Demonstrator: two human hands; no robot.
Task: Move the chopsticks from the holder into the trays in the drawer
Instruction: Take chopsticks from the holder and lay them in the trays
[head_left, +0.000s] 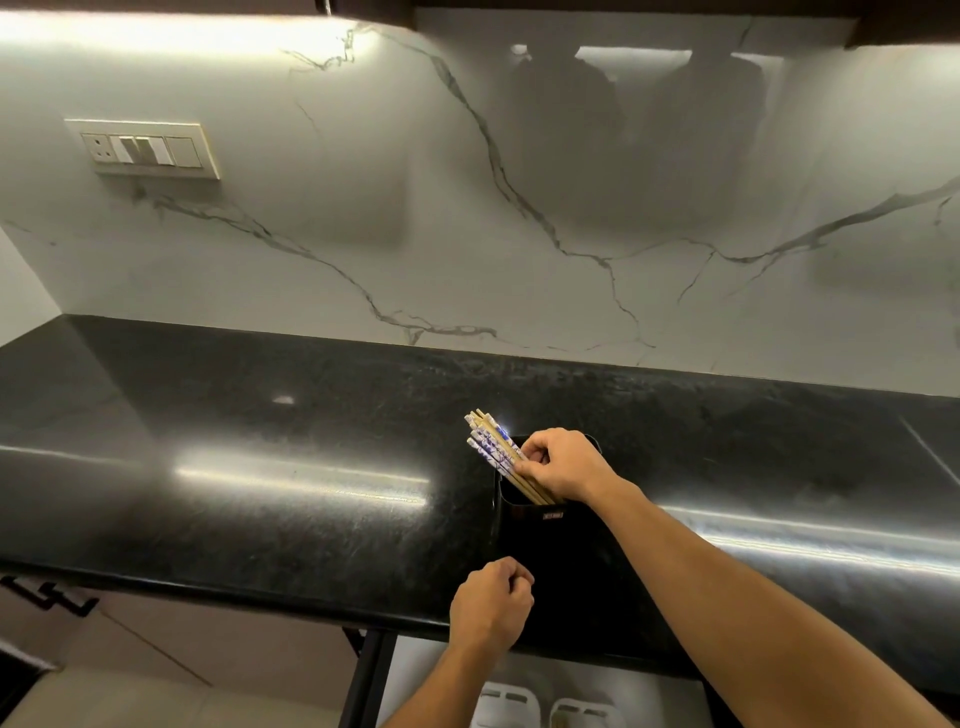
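Note:
A black holder (540, 551) stands on the dark countertop near its front edge. Several wooden chopsticks (493, 447) with blue-and-white patterned tops lean out of it toward the upper left. My right hand (563, 465) is over the holder's mouth and its fingers pinch the bundle of chopsticks. My left hand (491, 605) hovers by the holder's lower left side with fingers curled; nothing shows in it. Below the counter the drawer (415, 675) is pulled out, with white trays (506, 701) visible at the bottom edge.
The glossy black countertop (260, 467) stretches left and right under a white marble backsplash. A switch plate (143, 148) sits on the wall at upper left. A cabinet front with a dark handle (49, 597) lies at lower left.

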